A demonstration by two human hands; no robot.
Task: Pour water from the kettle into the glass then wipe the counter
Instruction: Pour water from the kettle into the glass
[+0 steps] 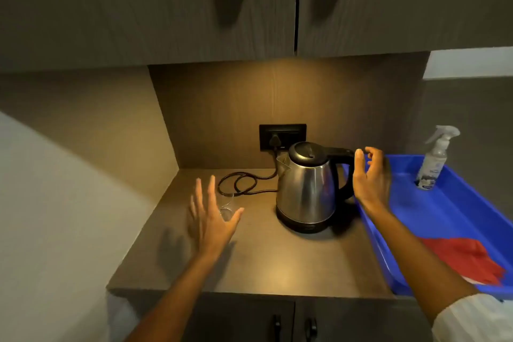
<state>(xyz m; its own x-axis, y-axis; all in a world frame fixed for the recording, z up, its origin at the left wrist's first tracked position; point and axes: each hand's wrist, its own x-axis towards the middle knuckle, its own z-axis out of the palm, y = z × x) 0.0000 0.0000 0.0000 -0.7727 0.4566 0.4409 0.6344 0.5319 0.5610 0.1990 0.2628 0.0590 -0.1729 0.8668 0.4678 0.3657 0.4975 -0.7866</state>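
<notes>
head view: the kettle (306, 189) stood upright on its base toward the back right of the counter (266, 264), its cord (241, 184) coiled behind it and plugged into the socket (282, 136) on the back wall. the glass (227, 207) stood near the counter's left edge, left of the kettle and well apart from it, partly hidden by the left hand (212, 221). that hand was spread wide, fingers splayed, holding nothing, just in front of the glass; whether it touched the glass could not be told. the right hand (370, 175) was open with fingers curled, just beside the kettle's black handle (345, 164), not closed on it. a blue tray (444, 219) lay against the counter's right edge, with a spray bottle (434, 158) upright at its far end and a red cloth (466, 258) at its near end.
</notes>
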